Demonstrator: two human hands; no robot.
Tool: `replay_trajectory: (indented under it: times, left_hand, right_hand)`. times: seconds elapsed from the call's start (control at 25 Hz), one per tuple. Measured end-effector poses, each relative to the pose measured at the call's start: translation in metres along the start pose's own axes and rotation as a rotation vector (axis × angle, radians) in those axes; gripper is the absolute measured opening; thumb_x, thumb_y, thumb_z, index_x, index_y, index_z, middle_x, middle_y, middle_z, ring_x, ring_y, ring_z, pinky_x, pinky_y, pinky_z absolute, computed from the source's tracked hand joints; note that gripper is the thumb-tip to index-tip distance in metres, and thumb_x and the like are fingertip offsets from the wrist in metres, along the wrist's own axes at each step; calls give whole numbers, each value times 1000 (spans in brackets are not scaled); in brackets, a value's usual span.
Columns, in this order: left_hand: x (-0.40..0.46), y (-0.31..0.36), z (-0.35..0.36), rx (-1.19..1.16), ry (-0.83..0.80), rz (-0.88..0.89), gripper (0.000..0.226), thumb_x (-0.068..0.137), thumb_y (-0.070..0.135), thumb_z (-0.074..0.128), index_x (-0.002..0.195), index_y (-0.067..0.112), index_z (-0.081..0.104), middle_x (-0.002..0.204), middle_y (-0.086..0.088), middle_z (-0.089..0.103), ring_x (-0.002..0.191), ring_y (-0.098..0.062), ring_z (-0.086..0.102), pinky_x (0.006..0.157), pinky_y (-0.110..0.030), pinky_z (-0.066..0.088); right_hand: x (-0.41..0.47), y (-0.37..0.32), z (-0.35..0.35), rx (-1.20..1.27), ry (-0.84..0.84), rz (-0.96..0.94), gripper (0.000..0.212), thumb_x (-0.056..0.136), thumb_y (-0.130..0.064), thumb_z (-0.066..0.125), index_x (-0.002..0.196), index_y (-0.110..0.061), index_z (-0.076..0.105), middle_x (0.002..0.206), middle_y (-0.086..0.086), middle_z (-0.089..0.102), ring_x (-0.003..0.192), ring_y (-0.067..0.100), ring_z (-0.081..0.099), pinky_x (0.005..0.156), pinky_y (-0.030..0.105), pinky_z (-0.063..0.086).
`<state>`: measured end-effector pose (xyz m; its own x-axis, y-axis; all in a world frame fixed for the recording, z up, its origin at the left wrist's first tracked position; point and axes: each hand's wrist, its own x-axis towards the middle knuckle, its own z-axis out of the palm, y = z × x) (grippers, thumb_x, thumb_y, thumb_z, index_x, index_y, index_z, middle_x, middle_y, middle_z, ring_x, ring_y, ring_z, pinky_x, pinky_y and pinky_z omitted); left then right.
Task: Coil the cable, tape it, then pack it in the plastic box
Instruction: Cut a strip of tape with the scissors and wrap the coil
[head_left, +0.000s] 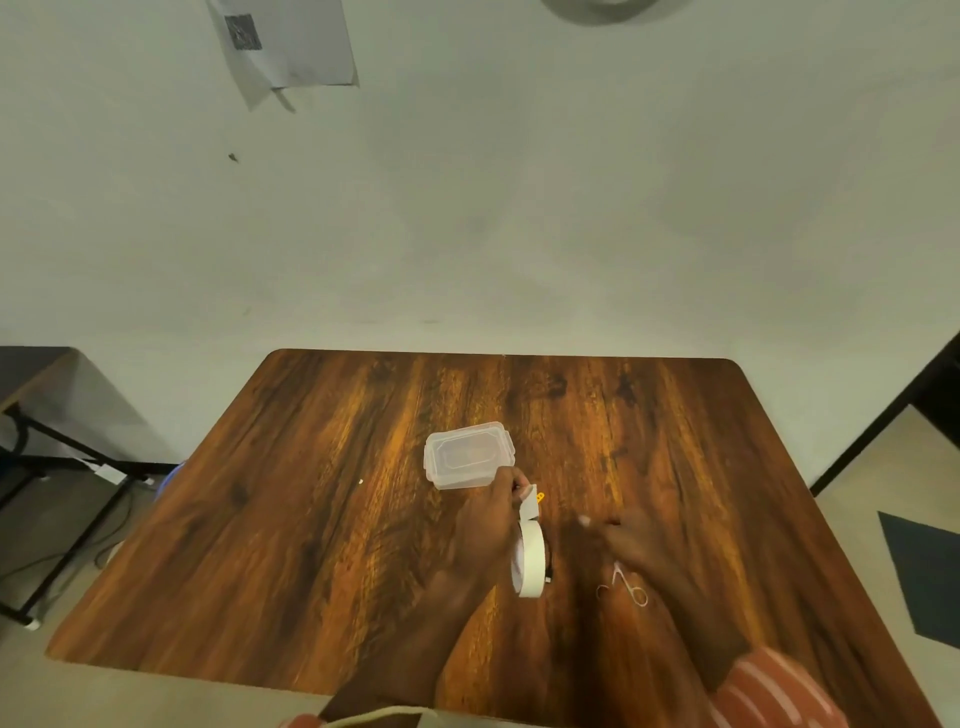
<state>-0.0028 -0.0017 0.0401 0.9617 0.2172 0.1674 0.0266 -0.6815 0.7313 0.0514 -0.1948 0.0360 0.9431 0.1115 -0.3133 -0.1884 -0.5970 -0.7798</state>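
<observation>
A clear plastic box with its lid on stands near the middle of the wooden table. Just in front of it my left hand holds up a roll of white tape, pinching a loose end of tape pulled off the roll. A small yellow-tipped piece shows beside that tape end. A dark bit of cable peeks out behind the roll; the remainder is hidden. My right hand hovers blurred to the right of the roll, fingers spread, holding nothing.
Small metal scissors lie on the table under my right wrist. A dark side table stands at the left, a black frame at the right. A wall runs behind the table's far edge.
</observation>
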Motion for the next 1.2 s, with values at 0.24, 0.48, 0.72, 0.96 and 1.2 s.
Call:
replay_trajectory:
  times: [0.24,0.48,0.72,0.96,1.2]
  left_hand:
    - [24,18,0,-50,132,111,13,99,13,50,95,26,48,85,13,61,75,-2,62,63,-30,55]
    - [38,42,-1,-441,354,-93,8,100,14,49,98,19,55,92,2,69,78,-9,72,65,-30,60]
    - [37,17,-25,-411,223,-204,16,89,12,68,79,25,64,80,18,64,76,5,61,66,-11,47]
    - [37,-16,-31,-515,130,-307,2,85,11,72,87,10,72,84,1,72,81,-12,68,72,-22,54]
    - [46,-24,-9,-655,67,-369,5,85,11,72,80,14,72,84,-5,73,81,-17,68,72,-23,53]
  right_hand:
    - [-45,-33,30,361,-253,-166,26,87,-27,71,91,-1,72,71,17,70,49,13,58,42,22,43]
    - [-25,-2,46,304,124,-144,18,81,-14,77,67,-9,67,60,9,63,49,9,58,44,19,41]
    - [41,65,22,-326,145,66,26,88,-23,67,109,-7,67,104,9,72,88,21,67,76,27,51]
    - [73,74,33,-141,141,50,19,82,-23,76,70,-13,65,69,4,66,63,25,69,58,43,58]
    - [24,-13,58,672,-79,-81,19,87,-24,71,98,-10,76,80,0,76,73,11,70,66,24,55]
